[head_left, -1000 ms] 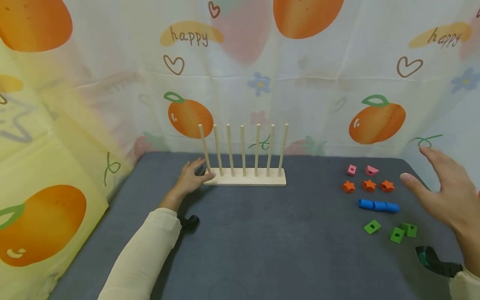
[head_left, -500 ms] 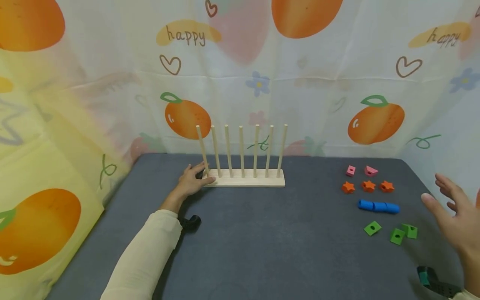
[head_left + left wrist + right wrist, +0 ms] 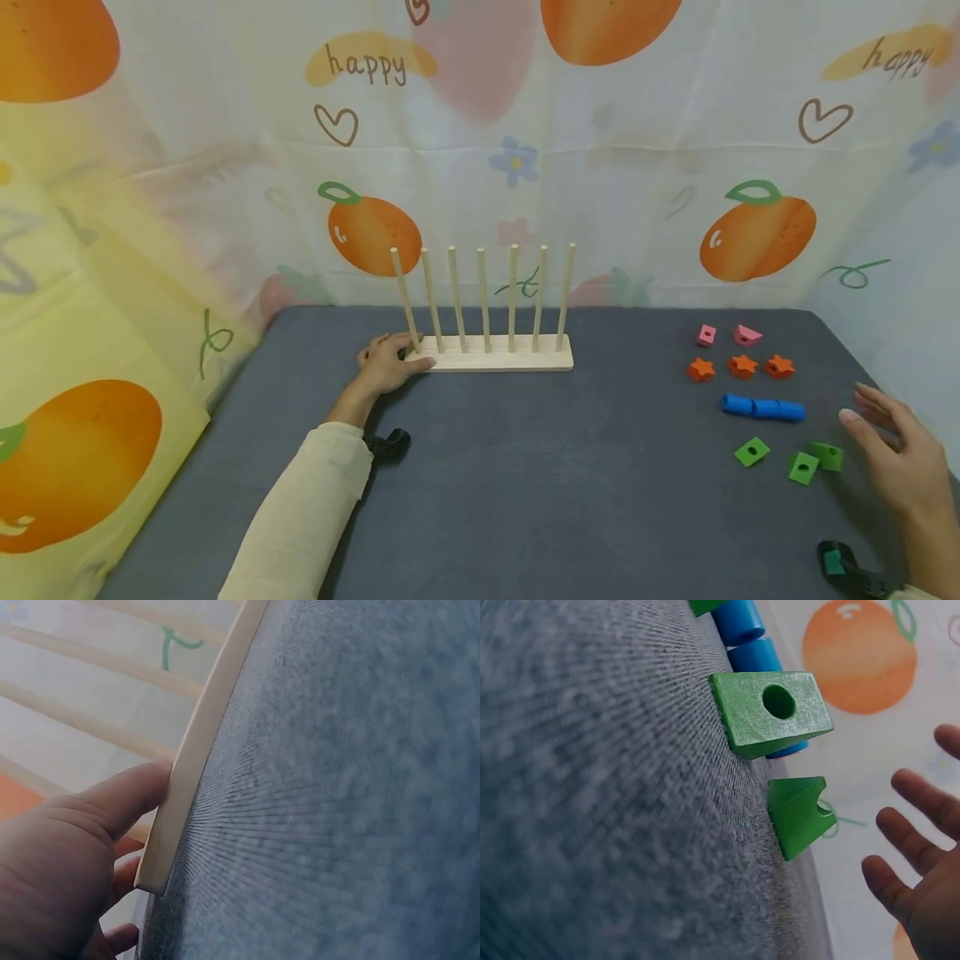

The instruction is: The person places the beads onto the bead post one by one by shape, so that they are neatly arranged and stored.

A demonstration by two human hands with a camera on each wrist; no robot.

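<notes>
A wooden rack (image 3: 491, 360) with several upright pegs stands at the back of the table. My left hand (image 3: 384, 367) grips its left end, thumb on the front edge and fingers behind. The left wrist view shows the thumb of my left hand (image 3: 82, 847) against the base (image 3: 196, 742). My right hand (image 3: 903, 467) is off to the right of three green blocks (image 3: 752, 452), holding nothing. In the right wrist view, the relaxed fingers of my right hand (image 3: 922, 862) are apart from a green block (image 3: 750, 712).
Behind the green blocks lie three blue cylinders (image 3: 765, 408) in a row, then three orange stars (image 3: 742, 367) and two pink blocks (image 3: 707, 335). A printed cloth (image 3: 615, 183) hangs behind the grey table (image 3: 555, 483).
My right hand has come down toward the table at the right, its fingers closer together. The left hand stays at the rack's end, its fingers drawn in a little more.
</notes>
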